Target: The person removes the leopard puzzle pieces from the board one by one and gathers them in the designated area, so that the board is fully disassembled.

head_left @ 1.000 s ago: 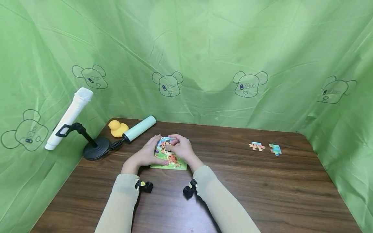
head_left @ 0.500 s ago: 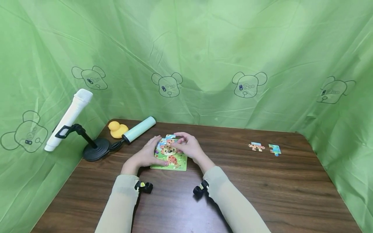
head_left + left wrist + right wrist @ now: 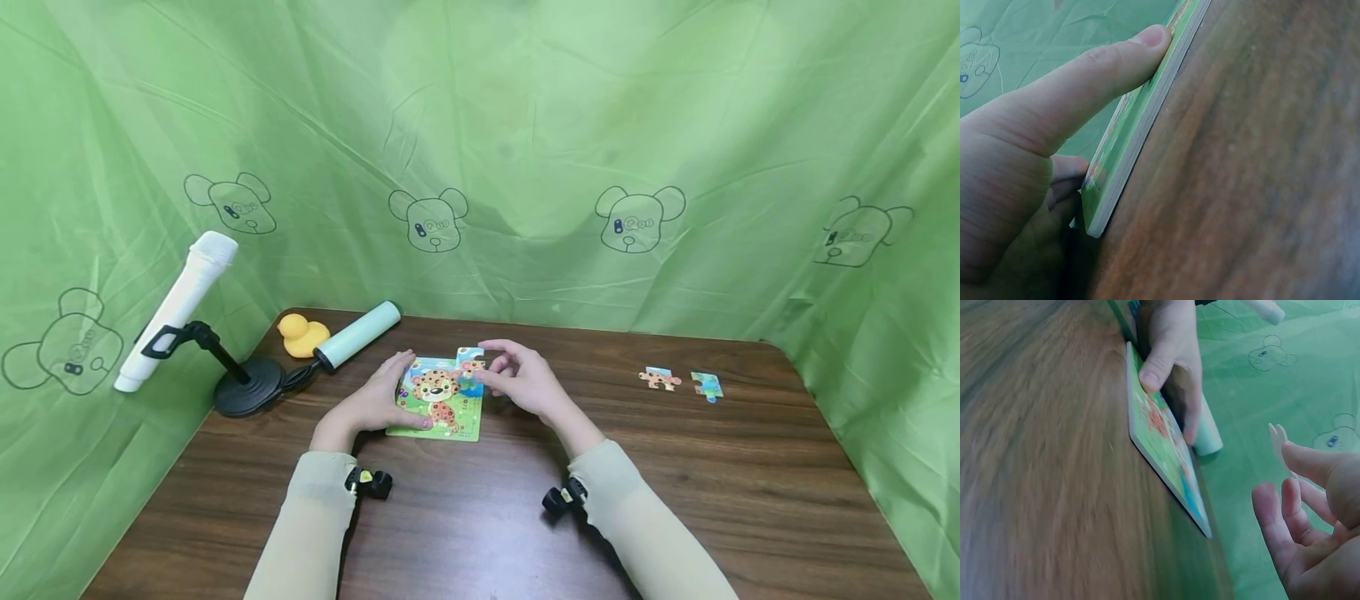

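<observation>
A square jigsaw puzzle board [image 3: 461, 427] with a cartoon spotted cub on green grass lies flat on the table. My left hand [image 3: 369, 403] holds it from the left side; in the left wrist view the thumb presses on the top near the front edge [image 3: 1127, 150]. My right hand [image 3: 527, 385] pinches a loose puzzle piece [image 3: 470, 357] between thumb and fingers, raised over the board's upper right corner. Seen edge-on in the right wrist view, the puzzle piece [image 3: 1277, 440] stands clear of the board [image 3: 1169, 450].
Two loose puzzle pieces lie at the right, a pinkish one [image 3: 660, 378] and a blue-green one [image 3: 707, 386]. At the back left are a yellow rubber duck [image 3: 303, 335], a pale blue cylinder [image 3: 362, 335] with a black end, and a white microphone [image 3: 178, 307] on a black stand [image 3: 250, 385].
My right hand has lifted the puzzle piece off the upper part of the board and carried it to the right. My left hand has stayed on the board.
</observation>
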`<state>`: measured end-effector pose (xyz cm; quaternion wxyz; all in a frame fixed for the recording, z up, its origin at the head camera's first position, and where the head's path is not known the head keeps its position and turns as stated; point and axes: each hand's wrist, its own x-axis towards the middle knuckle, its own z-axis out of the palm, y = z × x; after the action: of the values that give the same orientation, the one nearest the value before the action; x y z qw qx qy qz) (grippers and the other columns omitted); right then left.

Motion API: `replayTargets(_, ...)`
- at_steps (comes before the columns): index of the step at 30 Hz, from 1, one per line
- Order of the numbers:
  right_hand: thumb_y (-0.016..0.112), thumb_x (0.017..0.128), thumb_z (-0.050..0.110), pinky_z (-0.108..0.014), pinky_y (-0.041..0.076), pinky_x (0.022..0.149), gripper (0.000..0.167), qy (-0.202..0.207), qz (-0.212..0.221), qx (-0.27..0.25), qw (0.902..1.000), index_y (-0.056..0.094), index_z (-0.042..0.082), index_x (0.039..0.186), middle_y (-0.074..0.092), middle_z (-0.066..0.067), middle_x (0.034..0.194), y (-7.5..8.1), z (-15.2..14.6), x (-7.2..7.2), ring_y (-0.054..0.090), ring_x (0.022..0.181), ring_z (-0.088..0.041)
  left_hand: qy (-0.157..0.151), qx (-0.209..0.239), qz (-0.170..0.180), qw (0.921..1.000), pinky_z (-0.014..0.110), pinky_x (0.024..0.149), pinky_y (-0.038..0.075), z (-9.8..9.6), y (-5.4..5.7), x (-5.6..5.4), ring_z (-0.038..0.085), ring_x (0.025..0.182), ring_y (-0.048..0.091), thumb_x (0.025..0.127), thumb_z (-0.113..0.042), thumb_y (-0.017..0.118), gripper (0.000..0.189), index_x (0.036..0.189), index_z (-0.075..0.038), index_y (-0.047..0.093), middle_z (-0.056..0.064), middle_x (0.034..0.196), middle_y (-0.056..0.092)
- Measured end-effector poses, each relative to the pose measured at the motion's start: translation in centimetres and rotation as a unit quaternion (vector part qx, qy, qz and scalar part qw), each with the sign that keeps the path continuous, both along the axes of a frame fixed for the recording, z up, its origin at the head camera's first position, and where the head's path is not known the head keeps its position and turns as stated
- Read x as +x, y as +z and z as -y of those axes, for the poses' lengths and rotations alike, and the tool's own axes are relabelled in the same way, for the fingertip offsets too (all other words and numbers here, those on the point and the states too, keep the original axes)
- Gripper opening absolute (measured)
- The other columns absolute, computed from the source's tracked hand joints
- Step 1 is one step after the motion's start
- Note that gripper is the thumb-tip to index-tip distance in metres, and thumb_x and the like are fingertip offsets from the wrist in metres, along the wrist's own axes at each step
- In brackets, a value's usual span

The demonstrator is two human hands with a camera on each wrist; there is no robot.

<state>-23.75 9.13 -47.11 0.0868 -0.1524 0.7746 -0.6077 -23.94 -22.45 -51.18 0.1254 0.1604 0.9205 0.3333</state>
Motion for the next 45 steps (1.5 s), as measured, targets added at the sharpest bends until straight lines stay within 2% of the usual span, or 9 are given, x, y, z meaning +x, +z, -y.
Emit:
replayTargets(7, 0.085, 0.098, 0.013, -0.058, 0.065, 0.081, 0.055, -0.007, -0.034, 0.023, 0.9991, 0.066, 0.01, 0.149, 0.071, -0.011, 0.095, 1.2, -3.4, 0.6, 0.073, 0.083, -0.034, 0.002, -0.004, 0.0, 1.0, 0.065, 0.131, 0.017, 0.2, 0.0, 0.0, 0.041, 0.168, 0.006, 0.074, -0.061, 0.098, 0.139, 0.174, -0.005, 0.019, 0.017, 0.182, 0.014)
replayTargets(11, 0.084, 0.098, 0.011, -0.048, 0.067, 0.078, 0.057, -0.01, -0.048, 0.03, 0.9983, 0.064, 0.008, 0.15, 0.071, -0.011, 0.095, 1.8, -5.5, 0.6, 0.072, 0.081, -0.028, 0.002, -0.008, -0.001, 1.0, 0.065, 0.131, 0.017, 0.2, -0.2, -0.1, 0.041, 0.168, 0.006, 0.074, -0.062, 0.097, 0.139, 0.174, -0.005, 0.019, 0.017, 0.182, 0.014)
replayTargets(14, 0.083, 0.099, 0.012, -0.042, 0.067, 0.076, 0.057, -0.011, -0.046, 0.036, 0.9982, 0.062, 0.01, 0.152, 0.071, -0.013, 0.096, 2.0, -7.0, 0.5, 0.073, 0.084, -0.034, 0.002, -0.009, 0.001, 1.0, 0.066, 0.131, 0.017, 0.2, -0.2, -0.1, 0.041, 0.168, 0.006, 0.074, -0.063, 0.097, 0.14, 0.175, -0.006, 0.018, 0.017, 0.182, 0.014)
replayTargets(18, 0.081, 0.101, 0.016, -0.046, 0.068, 0.076, 0.056, -0.016, -0.034, 0.041, 0.9984, 0.061, 0.014, 0.153, 0.072, -0.022, 0.098, 2.3, -8.7, 0.4, 0.073, 0.089, -0.049, 0.005, -0.007, 0.004, 1.0, 0.066, 0.131, 0.017, 0.2, -0.2, -0.1, 0.04, 0.168, 0.006, 0.074, -0.062, 0.097, 0.139, 0.175, -0.007, 0.018, 0.017, 0.182, 0.014)
replayTargets(23, 0.081, 0.102, 0.018, -0.042, 0.068, 0.079, 0.057, -0.021, -0.034, 0.059, 0.9975, 0.059, 0.012, 0.154, 0.071, -0.029, 0.101, 2.4, -10.5, 0.2, 0.075, 0.086, -0.042, 0.004, -0.008, 0.002, 1.0, 0.066, 0.131, 0.018, 0.1, -0.2, -0.1, 0.04, 0.168, 0.006, 0.074, -0.063, 0.097, 0.139, 0.175, -0.006, 0.019, 0.017, 0.182, 0.014)
replayTargets(26, 0.081, 0.102, 0.02, -0.039, 0.067, 0.08, 0.057, -0.021, -0.03, 0.075, 0.9965, 0.059, 0.013, 0.154, 0.071, -0.029, 0.102, 2.5, -11.5, 0.1, 0.075, 0.086, -0.039, 0.003, -0.007, 0.001, 1.0, 0.066, 0.131, 0.018, 0.1, -0.2, 0.0, 0.04, 0.168, 0.006, 0.074, -0.063, 0.097, 0.139, 0.175, -0.006, 0.019, 0.016, 0.182, 0.014)
replayTargets(30, 0.083, 0.101, 0.023, -0.043, 0.067, 0.083, 0.057, -0.019, -0.019, 0.086, 0.9959, 0.061, 0.014, 0.153, 0.072, -0.021, 0.1, 2.5, -13.1, 0.1, 0.074, 0.092, -0.045, 0.004, -0.008, 0.002, 1.0, 0.066, 0.131, 0.017, 0.0, -0.1, 0.0, 0.04, 0.168, 0.006, 0.074, -0.063, 0.097, 0.139, 0.174, -0.006, 0.02, 0.016, 0.182, 0.014)
replayTargets(36, 0.085, 0.099, 0.027, -0.047, 0.065, 0.084, 0.056, -0.025, -0.033, 0.121, 0.9918, 0.064, 0.012, 0.15, 0.072, -0.014, 0.097, 2.6, -15.5, -0.3, 0.075, 0.089, -0.041, 0.004, -0.01, 0.0, 0.9999, 0.066, 0.131, 0.017, 0.0, -0.2, -0.1, 0.04, 0.168, 0.007, 0.073, -0.064, 0.097, 0.139, 0.174, -0.006, 0.02, 0.016, 0.182, 0.015)
replayTargets(45, 0.084, 0.1, 0.033, -0.038, 0.06, 0.082, 0.059, -0.063, -0.032, 0.158, 0.9849, 0.062, 0.013, 0.152, 0.073, -0.014, 0.101, 2.1, -18.3, -0.6, 0.074, 0.092, -0.042, 0.002, -0.008, -0.001, 1.0, 0.065, 0.131, 0.017, 0.1, -0.1, 0.0, 0.04, 0.168, 0.007, 0.075, -0.062, 0.097, 0.138, 0.174, -0.006, 0.02, 0.016, 0.182, 0.015)
